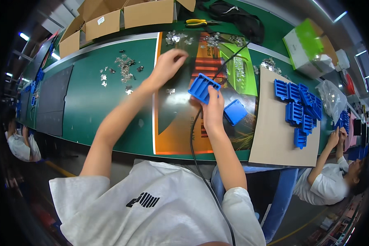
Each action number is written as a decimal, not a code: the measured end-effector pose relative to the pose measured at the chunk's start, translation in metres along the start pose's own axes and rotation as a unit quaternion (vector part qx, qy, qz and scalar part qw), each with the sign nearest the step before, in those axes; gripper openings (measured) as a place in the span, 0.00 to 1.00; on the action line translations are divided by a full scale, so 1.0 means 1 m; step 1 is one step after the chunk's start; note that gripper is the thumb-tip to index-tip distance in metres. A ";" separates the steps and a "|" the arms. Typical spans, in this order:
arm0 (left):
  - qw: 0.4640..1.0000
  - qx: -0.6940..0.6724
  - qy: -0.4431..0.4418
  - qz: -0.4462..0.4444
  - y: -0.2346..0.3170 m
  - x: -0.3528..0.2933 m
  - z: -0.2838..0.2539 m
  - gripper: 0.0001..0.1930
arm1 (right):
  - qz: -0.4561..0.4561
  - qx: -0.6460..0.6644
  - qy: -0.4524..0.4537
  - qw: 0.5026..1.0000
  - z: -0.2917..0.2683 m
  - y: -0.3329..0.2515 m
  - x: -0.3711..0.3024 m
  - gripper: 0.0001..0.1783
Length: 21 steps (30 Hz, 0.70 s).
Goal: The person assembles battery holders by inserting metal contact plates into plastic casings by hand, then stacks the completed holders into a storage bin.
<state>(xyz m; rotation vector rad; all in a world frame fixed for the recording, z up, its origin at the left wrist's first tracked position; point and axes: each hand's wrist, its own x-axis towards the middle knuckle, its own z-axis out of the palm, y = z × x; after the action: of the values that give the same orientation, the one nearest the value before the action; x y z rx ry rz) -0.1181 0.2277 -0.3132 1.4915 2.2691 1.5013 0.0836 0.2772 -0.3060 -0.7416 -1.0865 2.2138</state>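
My right hand is closed on a blue plastic battery holder, tilted with its slotted side up and the thumb over its right end. A few small dark or metal parts show in the slots near the thumb. To the left and farther off, my left hand is in the air over the mat, fingers curled in; whatever they may hold is too small to make out. Another blue holder lies face down just right of my right hand. A small metal clip lies on the printed mat below my left hand.
Loose metal clips lie left; more piles line the mat's far edge. Yellow-handled pliers and cardboard boxes stand behind. Several blue holders rest on a cardboard sheet. A black cable crosses the mat. A co-worker sits right.
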 end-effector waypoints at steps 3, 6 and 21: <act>0.994 0.079 -0.041 0.059 -0.016 0.057 0.032 0.10 | -0.004 -0.010 0.008 1.000 -0.005 -0.001 0.006 0.17; 0.981 0.169 -0.054 0.082 -0.032 0.077 0.050 0.10 | 0.004 -0.041 0.024 0.999 -0.007 -0.005 0.006 0.18; 0.891 0.281 -0.275 0.229 0.095 -0.133 -0.034 0.18 | -0.019 0.072 0.068 0.995 -0.021 -0.007 0.013 0.17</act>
<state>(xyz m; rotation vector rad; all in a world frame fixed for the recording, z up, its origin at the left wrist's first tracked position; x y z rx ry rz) 0.0012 0.1147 -0.2842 2.3480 2.1475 0.3139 0.0906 0.3004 -0.3146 -0.7893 -0.8593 2.1498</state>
